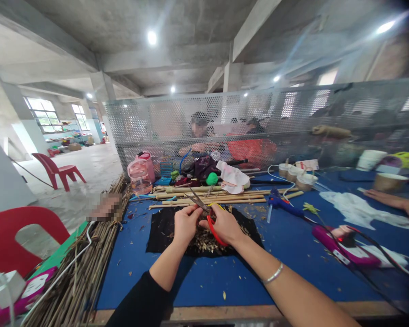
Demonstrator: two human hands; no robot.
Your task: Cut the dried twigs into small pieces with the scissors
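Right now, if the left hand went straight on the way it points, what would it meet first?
Most likely the scissors held in the right hand; their blades lie just ahead of the left hand, though depth is unclear.

– Wearing what on the left arm [172,265]?
– Wearing a plain black sleeve [141,299], ending along the forearm.
– And on the right forearm [293,290]?
– Wearing a shiny silver bangle [276,274], narrow and rounded.

Metal-bladed scissors [201,203], matt cloth [158,234]
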